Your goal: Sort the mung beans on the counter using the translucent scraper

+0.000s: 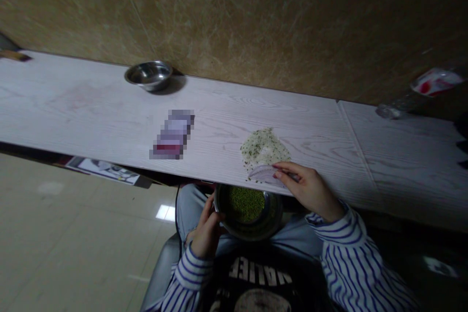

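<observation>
My left hand point(207, 228) is closed on the left rim of a steel bowl point(275, 222), which sits in my lap just below the table edge. Green mung beans point(245, 203) fill the bottom of the bowl. My right hand point(306, 184) pinches a thin, pale, rounded piece point(262, 173), whose exact kind I cannot make out. That piece rests at the near edge of a spread-out heap of white grains mixed with green beans point(263, 146) on the table.
A second steel bowl point(149, 77) stands by the wall, left of centre. Nearer lies a blurred-out phone-shaped object point(174, 132). A clear plastic bottle point(420, 90) is at the far right of the white wood-grain table point(219, 107). Something brown point(15, 55) lies far left.
</observation>
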`<state>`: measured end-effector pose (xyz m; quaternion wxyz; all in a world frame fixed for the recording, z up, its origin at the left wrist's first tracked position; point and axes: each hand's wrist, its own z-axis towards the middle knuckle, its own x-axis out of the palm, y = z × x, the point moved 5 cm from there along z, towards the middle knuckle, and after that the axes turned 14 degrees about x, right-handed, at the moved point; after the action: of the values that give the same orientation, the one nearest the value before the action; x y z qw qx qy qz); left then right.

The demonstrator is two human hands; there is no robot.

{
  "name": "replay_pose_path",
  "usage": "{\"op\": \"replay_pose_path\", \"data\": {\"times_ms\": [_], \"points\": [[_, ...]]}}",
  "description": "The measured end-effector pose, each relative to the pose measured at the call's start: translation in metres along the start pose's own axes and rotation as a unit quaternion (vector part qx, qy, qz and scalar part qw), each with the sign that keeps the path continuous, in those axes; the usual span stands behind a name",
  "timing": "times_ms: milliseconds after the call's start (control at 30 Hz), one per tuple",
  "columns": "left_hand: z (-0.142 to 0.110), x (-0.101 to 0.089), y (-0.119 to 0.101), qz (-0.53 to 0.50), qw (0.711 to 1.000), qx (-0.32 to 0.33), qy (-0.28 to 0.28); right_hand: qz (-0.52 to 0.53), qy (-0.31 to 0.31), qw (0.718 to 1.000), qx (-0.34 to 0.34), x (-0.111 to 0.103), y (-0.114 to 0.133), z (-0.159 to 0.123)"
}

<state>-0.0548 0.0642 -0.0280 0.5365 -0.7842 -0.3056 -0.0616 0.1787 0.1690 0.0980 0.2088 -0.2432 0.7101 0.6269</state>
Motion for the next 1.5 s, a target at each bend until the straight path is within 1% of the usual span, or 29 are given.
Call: {"op": "replay_pose_path", "data": {"times_ms": [267,533,700,800,867,1000,1067,1167,1233,1333,1500], "points": [[-0.001,0.002,-0.001,0.012,1.000,-0.002,0.004,0.000,0.002,1.000,-0.002,0.002,-0.002,-0.003],[0.000,-0.001,0.001,0.003,1.000,0.004,-0.004,0.006,-0.001,1.000,-0.001,0.005,0.005,0.000],[-0.001,0.001,0.000,-0.004,1.000,0.001,-0.001,0.005,0.029,1.000,-0.010,0.009,0.012,-0.005],[-0.002,0.002,-0.002,-0.002,1.000,0.002,-0.002,0.009,0.040,0.999,-0.020,0.007,0.011,-0.009],[-0.003,0.003,-0.003,0.004,1.000,0.002,-0.006,0.005,0.025,1.000,-0.016,0.003,0.007,-0.009],[-0.003,0.003,-0.004,0.002,1.000,0.004,-0.004,0.002,-0.030,1.000,-0.003,-0.002,0.001,-0.012],[-0.002,0.002,-0.003,-0.004,1.000,0.004,-0.005,0.010,-0.039,0.999,-0.001,0.003,0.002,-0.015],[-0.001,-0.001,-0.002,0.001,1.000,0.006,-0.013,0.004,-0.031,0.999,-0.006,0.014,0.008,-0.020],[-0.001,-0.002,-0.001,0.007,1.000,0.009,-0.012,-0.002,-0.041,0.999,-0.007,0.016,0.009,-0.020],[-0.001,-0.002,-0.003,0.013,1.000,0.014,-0.008,0.000,-0.065,0.998,0.001,0.010,0.004,-0.015],[-0.001,0.000,-0.005,0.007,1.000,0.005,-0.022,0.003,-0.090,0.996,0.023,-0.005,-0.013,-0.003]]}}
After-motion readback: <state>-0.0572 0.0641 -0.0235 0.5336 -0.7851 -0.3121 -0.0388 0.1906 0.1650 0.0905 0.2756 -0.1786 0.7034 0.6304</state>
